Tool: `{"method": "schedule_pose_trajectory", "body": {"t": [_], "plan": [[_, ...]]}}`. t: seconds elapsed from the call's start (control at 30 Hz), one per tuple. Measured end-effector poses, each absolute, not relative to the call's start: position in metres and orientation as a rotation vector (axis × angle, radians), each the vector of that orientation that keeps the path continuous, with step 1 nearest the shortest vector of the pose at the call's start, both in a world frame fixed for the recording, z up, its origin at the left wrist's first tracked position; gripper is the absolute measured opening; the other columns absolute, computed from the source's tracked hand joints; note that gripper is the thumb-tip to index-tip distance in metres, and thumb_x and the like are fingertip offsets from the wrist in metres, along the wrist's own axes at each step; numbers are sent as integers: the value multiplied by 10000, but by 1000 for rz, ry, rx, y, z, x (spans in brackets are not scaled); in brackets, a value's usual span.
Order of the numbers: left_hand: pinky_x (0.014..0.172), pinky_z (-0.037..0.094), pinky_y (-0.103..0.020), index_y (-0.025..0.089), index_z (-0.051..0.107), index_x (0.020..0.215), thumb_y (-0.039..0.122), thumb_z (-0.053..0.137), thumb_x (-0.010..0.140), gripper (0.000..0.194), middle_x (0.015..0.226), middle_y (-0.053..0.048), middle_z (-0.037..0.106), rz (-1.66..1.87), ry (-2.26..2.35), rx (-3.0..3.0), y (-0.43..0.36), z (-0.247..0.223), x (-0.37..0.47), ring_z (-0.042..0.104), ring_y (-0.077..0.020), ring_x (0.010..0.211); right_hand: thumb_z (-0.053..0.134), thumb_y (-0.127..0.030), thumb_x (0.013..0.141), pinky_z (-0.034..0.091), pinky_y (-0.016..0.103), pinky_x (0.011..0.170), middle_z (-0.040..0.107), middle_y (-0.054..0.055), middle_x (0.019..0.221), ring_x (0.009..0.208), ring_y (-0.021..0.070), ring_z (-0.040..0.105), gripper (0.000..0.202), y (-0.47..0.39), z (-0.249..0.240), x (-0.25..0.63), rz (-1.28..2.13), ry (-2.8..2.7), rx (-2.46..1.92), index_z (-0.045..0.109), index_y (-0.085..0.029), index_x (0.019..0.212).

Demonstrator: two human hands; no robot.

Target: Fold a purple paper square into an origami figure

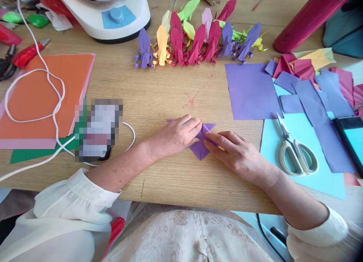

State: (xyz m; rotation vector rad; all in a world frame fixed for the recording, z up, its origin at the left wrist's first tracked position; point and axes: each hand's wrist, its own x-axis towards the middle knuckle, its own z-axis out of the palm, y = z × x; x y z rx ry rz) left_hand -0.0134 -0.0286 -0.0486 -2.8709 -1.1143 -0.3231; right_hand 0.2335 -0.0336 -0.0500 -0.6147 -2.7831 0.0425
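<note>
A small purple piece of folded origami paper lies on the table in front of me, one point toward me and others sticking out at the sides. Across its left half rests my left hand, fingers together and pressed on the paper near the centre crease. My right hand holds the right side, with thumb and fingertips closed on a flap by the middle. Both hands cover much of the paper, so its full outline is hidden.
Several folded paper figures stand in rows at the back. Right of me lie a purple sheet, scissors on light blue paper, and purple scraps. A phone, white cable and orange paper are on the left.
</note>
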Motion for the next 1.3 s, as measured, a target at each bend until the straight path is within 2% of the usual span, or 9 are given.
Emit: {"method": "schedule_pose_trajectory", "body": {"t": [0.2, 0.47, 0.7, 0.9, 1.13, 1.3], "plan": [[887, 522, -362, 60, 587, 1209, 309, 592, 974, 343, 1138, -148, 658, -310, -1073, -2833, -29, -48, -13, 607, -255, 1024, 479, -91, 990, 594, 434, 810, 643, 159, 1328, 1048, 273, 612, 353, -33, -49, 233, 12, -2801, -595, 630, -103, 1309], [825, 525, -325, 97, 579, 1238, 349, 494, 1025, 341, 1132, -114, 672, -317, -1060, -2767, -32, -49, -15, 629, -217, 1002, 479, -90, 987, 589, 426, 809, 637, 132, 1341, 1041, 257, 608, 376, -33, -48, 233, 29, -2804, -583, 622, -150, 1329], [810, 528, -282, 150, 606, 1195, 196, 499, 1012, 217, 1163, -86, 693, -315, -1052, -2717, -37, -49, -16, 651, -185, 1004, 465, -79, 983, 582, 434, 809, 623, 152, 1370, 1037, 270, 587, 380, -34, -46, 233, 30, -2823, -573, 615, -106, 1332], [902, 541, -298, 112, 608, 1257, 151, 510, 997, 280, 1271, -94, 681, -346, -971, -2733, -39, -53, -20, 638, -191, 1086, 451, -89, 988, 569, 439, 830, 619, 160, 1369, 1056, 274, 582, 373, -33, -46, 234, 52, -2830, -577, 625, -103, 1318], [792, 553, -284, 89, 622, 1223, 171, 534, 981, 269, 1191, -89, 711, -319, -977, -2697, -44, -50, -18, 654, -190, 1004, 445, -83, 987, 561, 430, 829, 621, 162, 1377, 1072, 276, 578, 369, -32, -45, 234, 72, -2838, -560, 632, -92, 1305], [731, 541, -254, 169, 615, 1232, 160, 503, 996, 260, 1204, -65, 698, -265, -990, -2704, -46, -45, -18, 645, -173, 1024, 458, -80, 984, 552, 428, 844, 620, 143, 1382, 1082, 267, 580, 400, -33, -46, 234, 87, -2815, -584, 618, -157, 1342]]}}
